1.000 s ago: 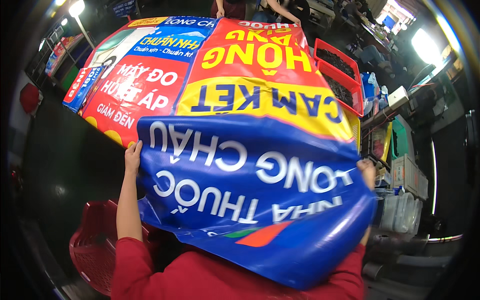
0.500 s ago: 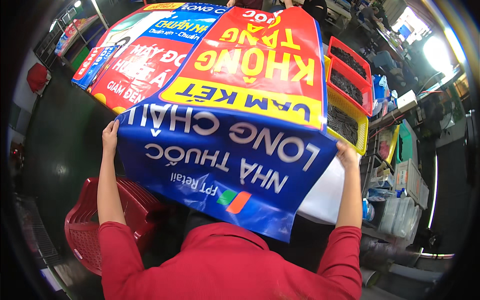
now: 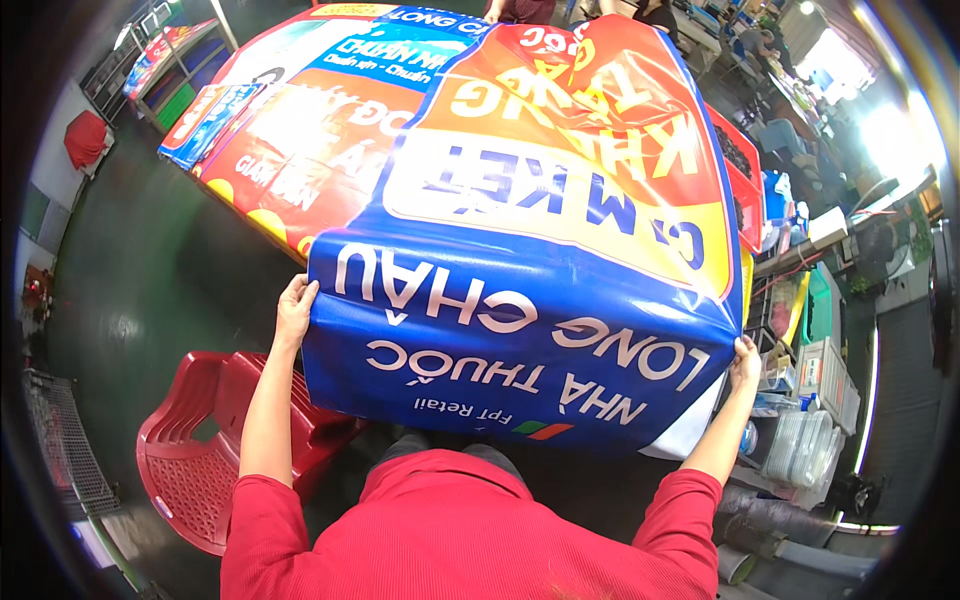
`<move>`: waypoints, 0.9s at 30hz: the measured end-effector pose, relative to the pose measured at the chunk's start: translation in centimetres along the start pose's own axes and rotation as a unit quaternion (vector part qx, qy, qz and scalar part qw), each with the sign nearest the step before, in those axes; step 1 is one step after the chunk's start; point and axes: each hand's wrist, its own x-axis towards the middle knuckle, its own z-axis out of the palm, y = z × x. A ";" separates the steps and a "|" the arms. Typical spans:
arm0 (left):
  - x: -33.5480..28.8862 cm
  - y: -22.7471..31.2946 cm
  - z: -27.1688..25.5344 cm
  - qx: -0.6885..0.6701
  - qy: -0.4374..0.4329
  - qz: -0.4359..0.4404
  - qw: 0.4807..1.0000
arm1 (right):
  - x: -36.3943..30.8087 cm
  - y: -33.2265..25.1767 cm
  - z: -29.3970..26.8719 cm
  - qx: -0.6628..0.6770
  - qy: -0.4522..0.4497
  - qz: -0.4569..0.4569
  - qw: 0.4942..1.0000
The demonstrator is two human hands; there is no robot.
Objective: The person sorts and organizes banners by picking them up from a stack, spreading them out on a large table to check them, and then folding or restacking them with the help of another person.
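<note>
A large glossy banner (image 3: 460,270), blue at its near end and red, yellow and white further off, stretches between my hands. My left hand (image 3: 296,305) pinches its left edge, and my right hand (image 3: 744,360) grips the right edge. The near blue end hangs down in front of my body, while the far part lies bunched and wavy over the table. Under and beside it on the left lies another printed sheet (image 3: 300,160) in red, white and blue. The table's surface is mostly hidden by these sheets.
A dark red plastic chair (image 3: 190,460) stands at the left. Red baskets (image 3: 750,205) with dark small parts sit along the right, partly covered. Beyond them is a shelf with a stack of clear trays (image 3: 800,450). A person's hand (image 3: 494,10) shows at the far edge.
Both hands have shifted rightward and down in view with the banner's near edge. The banner now covers more of the baskets, and its far part has become wrinkled.
</note>
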 end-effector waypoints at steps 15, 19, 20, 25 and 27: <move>-1.7 -1.0 -1.6 0.099 0.034 0.019 0.994 | -2.7 0.3 3.3 -0.019 0.028 0.031 0.999; -2.0 -0.5 -1.5 0.087 0.037 0.012 0.995 | -3.2 0.7 3.2 -0.012 0.028 0.038 0.999; -2.0 -0.6 -1.3 0.075 0.032 0.012 0.997 | -3.3 0.7 2.9 -0.014 0.038 0.037 0.998; -0.9 -1.7 -0.5 0.063 0.009 0.029 0.998 | -3.3 0.3 0.2 0.025 0.029 -0.010 0.999; -0.9 -1.7 -0.4 0.078 0.022 0.022 0.996 | -4.8 -0.4 -0.3 0.043 0.011 -0.048 0.998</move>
